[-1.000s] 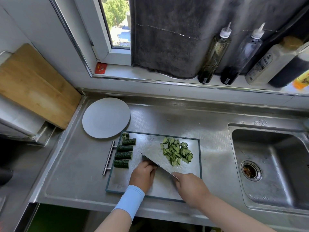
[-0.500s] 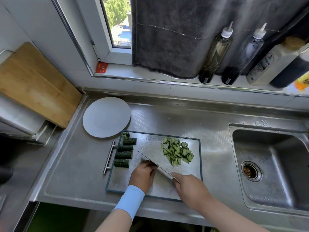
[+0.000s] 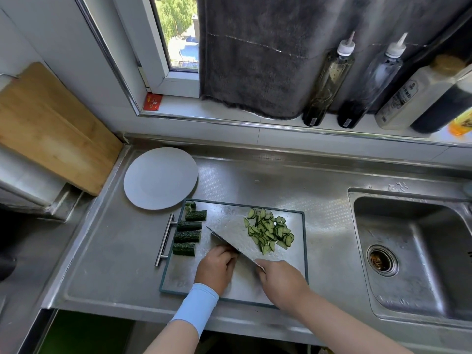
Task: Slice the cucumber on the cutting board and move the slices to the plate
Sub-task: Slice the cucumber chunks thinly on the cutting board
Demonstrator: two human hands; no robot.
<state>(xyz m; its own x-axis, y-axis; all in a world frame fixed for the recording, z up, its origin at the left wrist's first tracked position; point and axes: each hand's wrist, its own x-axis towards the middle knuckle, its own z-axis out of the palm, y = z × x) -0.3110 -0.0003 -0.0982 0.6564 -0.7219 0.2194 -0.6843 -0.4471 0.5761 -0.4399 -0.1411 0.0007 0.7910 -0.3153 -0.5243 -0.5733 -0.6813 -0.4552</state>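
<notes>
A steel cutting board [image 3: 178,277] with a dark rim lies on the counter. Several dark green cucumber chunks [image 3: 187,236] sit in a column at its left edge. A pile of thin cucumber slices [image 3: 269,232] lies at its far right. My right hand [image 3: 281,282] grips the handle of a wide cleaver [image 3: 229,231], whose blade runs diagonally across the board. My left hand [image 3: 215,268] has its fingers curled down on a cucumber piece against the blade's left side; the piece is almost wholly hidden. A bare white plate [image 3: 161,178] touches the board's far left corner.
A sink [image 3: 413,251] with a drain lies to the right. A wooden board [image 3: 51,129] leans at the far left. Bottles [image 3: 329,80] stand on the window ledge beside a hanging dark towel [image 3: 255,60]. The board's bar handle [image 3: 164,238] sticks out left.
Both hands stay almost in place at the near middle of the board. The cleaver shifts only slightly against my left knuckles. The slices and chunks have not moved.
</notes>
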